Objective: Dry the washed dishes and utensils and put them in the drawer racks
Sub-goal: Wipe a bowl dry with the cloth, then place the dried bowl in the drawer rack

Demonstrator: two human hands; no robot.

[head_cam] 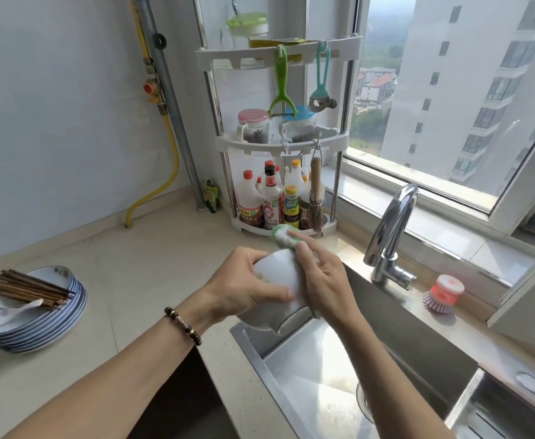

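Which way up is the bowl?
Tipped on its side: the bowl lies sideways between both hands, its foot ring facing down toward the sink.

No readable text from my seat.

Beyond my fingertips [301,248], the bottles [271,198] on the rack's [279,144] bottom shelf carry printed labels in red, white, yellow and green, but I cannot make out a single character or brand on them. The small green packet [211,198] further left of my fingers against the wall has print too, also too blurred to read.
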